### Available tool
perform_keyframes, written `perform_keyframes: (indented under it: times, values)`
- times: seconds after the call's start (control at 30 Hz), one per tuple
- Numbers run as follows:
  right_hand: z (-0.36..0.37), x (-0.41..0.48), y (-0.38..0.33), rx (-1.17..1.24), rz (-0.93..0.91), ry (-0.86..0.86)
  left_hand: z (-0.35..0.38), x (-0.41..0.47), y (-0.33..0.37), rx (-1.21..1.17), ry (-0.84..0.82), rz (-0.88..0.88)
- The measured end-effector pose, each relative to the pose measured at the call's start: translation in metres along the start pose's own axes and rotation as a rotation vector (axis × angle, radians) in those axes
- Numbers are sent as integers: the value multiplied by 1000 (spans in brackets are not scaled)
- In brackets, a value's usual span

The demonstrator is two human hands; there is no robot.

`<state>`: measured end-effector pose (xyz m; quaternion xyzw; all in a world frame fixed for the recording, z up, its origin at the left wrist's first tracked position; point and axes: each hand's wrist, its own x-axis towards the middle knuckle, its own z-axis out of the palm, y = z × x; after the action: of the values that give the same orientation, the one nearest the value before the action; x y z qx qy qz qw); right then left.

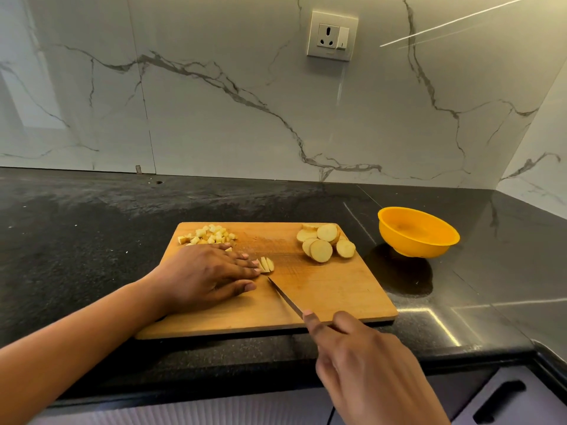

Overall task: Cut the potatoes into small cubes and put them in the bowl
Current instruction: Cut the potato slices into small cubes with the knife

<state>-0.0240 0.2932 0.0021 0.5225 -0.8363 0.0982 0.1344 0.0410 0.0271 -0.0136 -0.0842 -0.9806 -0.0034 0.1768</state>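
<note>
Your left grip [208,271] lies flat, fingers straight, pressing the pale potato sticks [266,265] mid-frame on the flat wooden cutting board [337,289] so they cannot slip. Your right grip [365,363] curls round the thin steel knife [283,297], its tip near the sticks. Small yellow potato cubes [208,234] sit upper left on the board. The round orange plastic bowl [411,243] at the right looks empty.
</note>
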Motion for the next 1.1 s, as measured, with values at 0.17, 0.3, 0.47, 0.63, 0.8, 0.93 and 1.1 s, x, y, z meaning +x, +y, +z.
perform_keyframes:
  times: [0.17, 0.3, 0.47, 0.63, 0.8, 0.93, 1.1]
  values:
    - [-8, -3, 18, -10, 20, 176, 2, 0, -1, -86, 172, -87]
    - [-2, 40, 34, 120, 115, 290, -4, 18, 3, -84, 57, -265]
    - [21, 101, 42, 201, 139, 379, -4, 42, 10, -173, -58, -369]
    - [46, 113, 40, 300, 134, 330, -3, 43, 14, -284, 9, -392]
    - [49, 108, 52, 335, 188, 322, -1, 39, 15, -424, 57, -484]
    - [49, 107, 52, 358, 197, 330, -2, 35, 13, -500, 77, -513]
    - [51, 107, 54, 368, 231, 334, -3, 35, 13, -520, 92, -521]
